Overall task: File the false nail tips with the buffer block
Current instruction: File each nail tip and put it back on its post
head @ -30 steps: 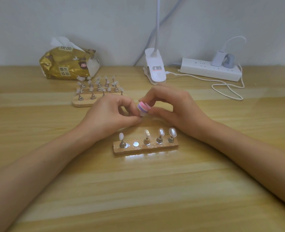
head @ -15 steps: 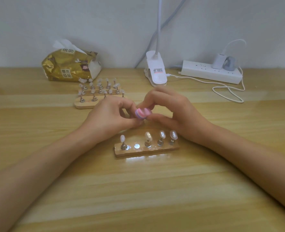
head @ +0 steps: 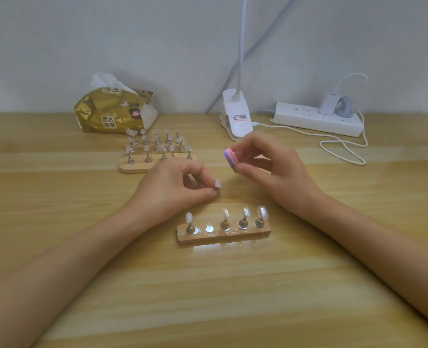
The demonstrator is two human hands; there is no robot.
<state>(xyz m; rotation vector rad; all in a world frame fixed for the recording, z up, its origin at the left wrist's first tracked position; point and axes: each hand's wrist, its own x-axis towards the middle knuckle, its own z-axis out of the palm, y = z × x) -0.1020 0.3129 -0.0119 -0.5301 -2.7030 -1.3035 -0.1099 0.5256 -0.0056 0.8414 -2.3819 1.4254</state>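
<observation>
Pinched between the thumb and forefinger of the left hand (head: 172,187) is a single nail tip (head: 218,183), with something small and dark seen just beneath it; the rest of that hand's fingers are curled under, and the hand is kept low over the table (head: 208,297), just behind the near stand (head: 223,236). The buffer block (head: 230,156), striped pink and purple, is gripped by the right hand (head: 270,169), with the thumb set beneath it and the fingertips curled over its top. It is held up off the table, above and to the right of the nail tip, near it but plainly apart from it. On the near stand, a short wooden bar, a lone tip (head: 189,217) is seen upright on a metal peg at the left end, a bare metal disc (head: 209,229) is seen next to it, and three tips (head: 246,212) are stood on pegs toward the right end. Farther back and to the left, a second stand (head: 137,168) is crowded with many more tips on pegs. Behind it a gold tissue pack (head: 112,114) is laid against the wall. A white lamp clip (head: 236,119) is seen at the back centre, and a white power strip (head: 316,119) with a looped cable (head: 343,149) at the back right.
</observation>
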